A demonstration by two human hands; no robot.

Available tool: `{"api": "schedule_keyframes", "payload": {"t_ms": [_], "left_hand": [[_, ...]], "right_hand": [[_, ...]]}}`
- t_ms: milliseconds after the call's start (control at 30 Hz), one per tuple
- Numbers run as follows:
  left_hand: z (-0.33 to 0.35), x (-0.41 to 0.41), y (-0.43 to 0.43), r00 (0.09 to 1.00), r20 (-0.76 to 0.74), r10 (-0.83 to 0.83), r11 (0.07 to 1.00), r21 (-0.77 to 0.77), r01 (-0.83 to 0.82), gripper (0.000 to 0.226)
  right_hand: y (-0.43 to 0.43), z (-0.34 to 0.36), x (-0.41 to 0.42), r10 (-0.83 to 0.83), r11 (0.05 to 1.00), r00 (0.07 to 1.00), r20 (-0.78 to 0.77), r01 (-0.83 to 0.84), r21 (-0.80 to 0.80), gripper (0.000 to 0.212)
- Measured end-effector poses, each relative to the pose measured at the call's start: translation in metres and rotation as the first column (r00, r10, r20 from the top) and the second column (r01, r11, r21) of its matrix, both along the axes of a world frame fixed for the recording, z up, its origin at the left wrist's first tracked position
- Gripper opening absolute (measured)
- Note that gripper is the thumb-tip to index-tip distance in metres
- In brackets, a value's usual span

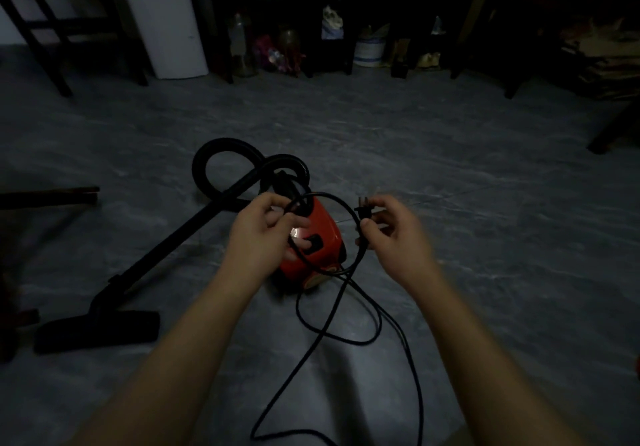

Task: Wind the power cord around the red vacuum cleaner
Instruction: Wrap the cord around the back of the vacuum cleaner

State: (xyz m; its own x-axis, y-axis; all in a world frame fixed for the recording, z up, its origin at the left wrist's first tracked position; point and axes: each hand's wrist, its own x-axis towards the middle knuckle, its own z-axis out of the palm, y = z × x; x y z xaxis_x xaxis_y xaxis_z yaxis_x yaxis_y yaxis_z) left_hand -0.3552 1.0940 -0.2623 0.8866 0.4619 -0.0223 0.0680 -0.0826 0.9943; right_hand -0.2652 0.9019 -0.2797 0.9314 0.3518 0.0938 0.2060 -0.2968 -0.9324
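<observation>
A small red vacuum cleaner (pixel 322 238) stands on the grey floor in the middle of the head view. Its black power cord (pixel 349 307) arcs in a loop above the body and trails in loose curves toward me. My left hand (pixel 263 234) is closed around the cord over the vacuum's top left. My right hand (pixel 394 234) pinches the cord just below the plug (pixel 363 208), whose prongs point up. A black hose (pixel 221 155) curls behind the vacuum, and its tube runs down left to the floor nozzle (pixel 100 329).
A white appliance (pixel 166 20) and a dark chair (pixel 59 23) stand at the back left. Bottles, a bucket (pixel 369 51) and clutter line the far wall. Dark furniture legs stand at the right. A dark bar (pixel 48 196) lies at the left edge.
</observation>
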Motion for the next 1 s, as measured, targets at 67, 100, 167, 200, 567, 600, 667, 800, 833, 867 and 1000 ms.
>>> {"api": "schedule_keyframes", "payload": {"t_ms": [67,100,167,200,567,600,667,800,833,867,1000], "left_hand": [[-0.001,0.000,0.002,0.999,0.030,0.021,0.999,-0.038,-0.020,0.013],[-0.002,0.001,0.002,0.999,0.032,0.026,0.999,-0.042,-0.025,0.014],[-0.005,0.001,0.004,0.999,0.017,0.028,0.999,-0.034,-0.027,0.012],[-0.006,0.001,0.004,1.000,0.009,0.029,0.999,-0.032,-0.029,0.012],[-0.013,0.005,0.008,1.000,-0.007,0.012,0.990,0.142,-0.011,0.012],[-0.014,0.005,0.008,1.000,-0.010,0.000,0.971,0.238,0.003,0.012],[-0.018,0.004,0.009,0.998,-0.037,-0.047,0.906,0.419,0.058,0.019],[-0.019,0.002,0.005,0.989,-0.076,-0.130,0.791,0.593,0.149,0.048],[-0.019,0.003,0.004,0.985,-0.080,-0.152,0.769,0.616,0.169,0.053],[-0.019,0.003,0.003,0.981,-0.078,-0.176,0.752,0.633,0.185,0.057],[-0.020,0.001,-0.002,0.965,-0.058,-0.255,0.707,0.670,0.227,0.061]], "right_hand": [[0.002,0.001,-0.001,0.028,0.999,1.000,-0.015,-0.027,0.019,0.023],[0.003,0.003,-0.002,0.049,0.998,0.999,-0.023,-0.048,0.031,0.025],[0.005,0.006,-0.004,0.086,0.995,0.996,-0.038,-0.085,0.050,0.027],[0.006,0.008,-0.004,0.096,0.994,0.994,-0.047,-0.093,0.063,0.028],[0.007,0.008,-0.003,0.117,0.993,0.988,-0.098,-0.113,0.039,0.045],[0.006,0.008,-0.003,0.123,0.992,0.989,-0.078,-0.124,-0.007,0.045],[0.006,0.007,-0.004,0.152,0.986,0.985,-0.076,-0.157,-0.062,0.047],[0.009,0.002,-0.005,0.197,0.968,0.973,-0.120,-0.212,-0.133,0.040],[0.009,0.001,-0.005,0.189,0.967,0.973,-0.129,-0.207,-0.146,0.035],[0.008,0.000,-0.005,0.179,0.968,0.974,-0.137,-0.199,-0.153,0.029],[0.008,-0.001,-0.004,0.192,0.968,0.970,-0.151,-0.212,-0.134,0.023]]}}
